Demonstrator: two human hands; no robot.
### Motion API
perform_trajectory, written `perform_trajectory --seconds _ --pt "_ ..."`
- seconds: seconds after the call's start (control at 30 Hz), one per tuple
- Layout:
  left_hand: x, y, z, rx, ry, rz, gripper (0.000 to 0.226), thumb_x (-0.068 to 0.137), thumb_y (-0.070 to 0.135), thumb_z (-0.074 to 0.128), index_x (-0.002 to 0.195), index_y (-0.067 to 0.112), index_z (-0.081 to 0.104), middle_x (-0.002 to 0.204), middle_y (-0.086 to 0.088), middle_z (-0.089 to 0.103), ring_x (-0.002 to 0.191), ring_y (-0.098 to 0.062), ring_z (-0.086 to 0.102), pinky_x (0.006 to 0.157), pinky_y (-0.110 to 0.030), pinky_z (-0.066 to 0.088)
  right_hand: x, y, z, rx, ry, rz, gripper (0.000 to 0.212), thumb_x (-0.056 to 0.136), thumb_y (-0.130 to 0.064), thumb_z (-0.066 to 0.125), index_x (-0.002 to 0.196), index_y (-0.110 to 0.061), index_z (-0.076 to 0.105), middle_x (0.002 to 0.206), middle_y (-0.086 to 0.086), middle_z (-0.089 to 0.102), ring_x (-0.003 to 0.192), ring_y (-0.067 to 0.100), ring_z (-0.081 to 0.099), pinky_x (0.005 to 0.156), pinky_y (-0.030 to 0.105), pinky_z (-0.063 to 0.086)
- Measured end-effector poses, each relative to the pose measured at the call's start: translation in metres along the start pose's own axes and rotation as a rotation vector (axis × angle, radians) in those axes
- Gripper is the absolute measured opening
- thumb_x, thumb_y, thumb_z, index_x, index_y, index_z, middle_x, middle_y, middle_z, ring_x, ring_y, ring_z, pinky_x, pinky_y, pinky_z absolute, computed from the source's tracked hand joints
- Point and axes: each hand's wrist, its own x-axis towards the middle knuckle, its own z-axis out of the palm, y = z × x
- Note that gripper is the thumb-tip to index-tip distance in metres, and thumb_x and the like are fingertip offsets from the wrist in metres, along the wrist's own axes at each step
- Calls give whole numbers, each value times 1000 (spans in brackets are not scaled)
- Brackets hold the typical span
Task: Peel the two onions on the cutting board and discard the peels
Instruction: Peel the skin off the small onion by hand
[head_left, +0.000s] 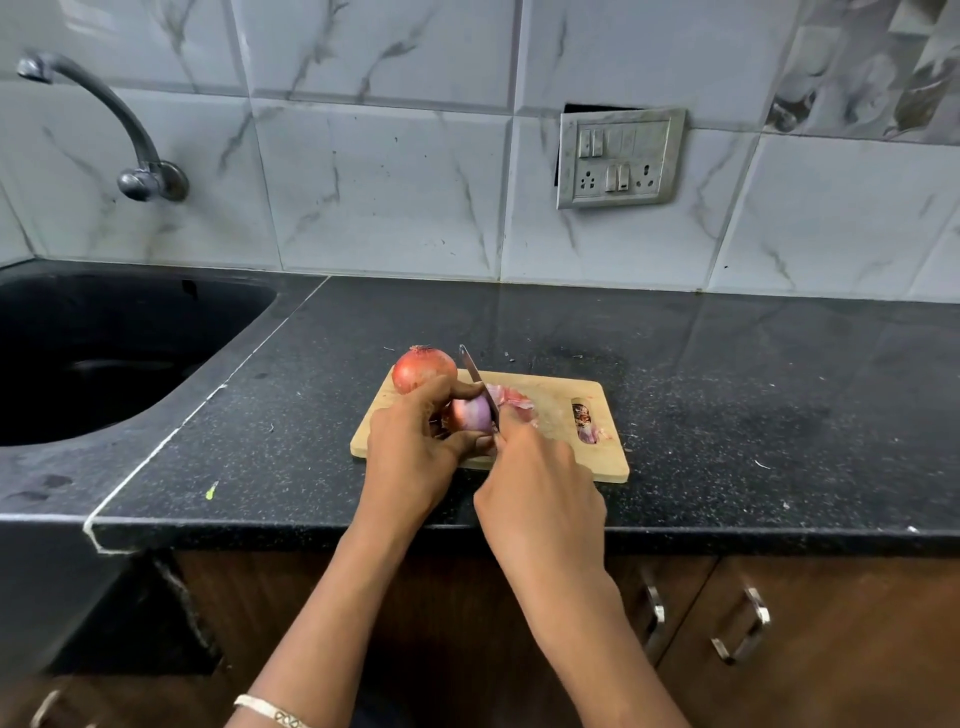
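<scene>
A wooden cutting board (566, 452) lies on the black counter. My left hand (415, 447) grips a purple, partly peeled onion (471, 414) over the board's left part. My right hand (540, 488) holds a knife (474, 371); its blade lies against the onion's right side, tip pointing away from me. A second onion (423, 368), still in its orange-brown skin, sits at the board's far left corner. Loose pink peels (511, 399) lie on the board just behind the blade, and more peel scraps (587, 423) sit by the board's handle slot.
A dark sink (93, 358) is set into the counter at the left, with a wall tap (104, 119) above it. A switch and socket plate (621, 158) hangs on the tiled wall. Cabinet doors with metal handles (743, 623) are below the counter edge.
</scene>
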Motion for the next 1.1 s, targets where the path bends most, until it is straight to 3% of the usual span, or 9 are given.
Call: perform_trajectory --seconds 0.13,0.3,0.5,0.57,0.73,0.83,0.97,1.1 --pt "0 2 -1 -20 -23 10 45 66 -2 90 105 16 76 91 25 68 85 21 61 77 -1 45 -15 8 -1 -12 -5 -4 59 103 -23 46 156 -36 22 127 5 63 116 32 62 82 41 50" --pt "1 -1 -1 -25 -19 -3 43 70 -5 87 107 16 76 94 19 72 90 2 69 82 -11 53 9 -7 -1 20 -25 22 55 100 -19 52 152 -28 35 132 5 60 119 31 60 84 40 49" --pt "2 -4 1 -45 -25 -17 48 66 -5 89 107 16 75 92 24 68 86 21 62 77 -2 47 -17 6 0 -38 -13 -12 53 103 -21 46 152 -32 30 127 5 63 116 32 63 81 41 51" --pt "2 -4 1 -52 -34 -17 48 67 -5 89 108 16 76 93 22 68 86 21 62 76 -2 47 -20 7 1 -49 -7 -1 52 103 -22 44 152 -32 28 126 6 63 115 32 63 83 42 51" --pt "3 -6 1 -61 -25 -21 46 69 -6 87 109 14 74 97 15 72 88 20 63 77 -1 46 8 -2 5 -61 -74 32 37 98 -19 55 134 -24 50 126 7 62 115 33 61 78 39 45" --pt "4 -8 -1 -42 -12 -32 48 68 1 91 109 18 73 95 17 71 88 14 65 77 -2 45 4 4 5 -53 -83 27 44 97 -18 54 140 -27 45 123 7 62 112 34 62 74 38 42" --pt "3 -7 -2 -43 -16 -36 48 69 -1 90 111 17 73 96 20 68 93 13 62 77 -1 44 3 11 6 -23 -32 17 39 100 -18 49 138 -26 48 122 7 64 111 35 63 74 38 43" --pt "2 -6 -2 -67 -38 -31 51 69 -1 90 114 16 74 97 21 69 92 10 65 79 -3 48 0 13 7 26 -14 26 47 104 -21 43 149 -33 40 127 5 64 116 33 61 84 43 50"
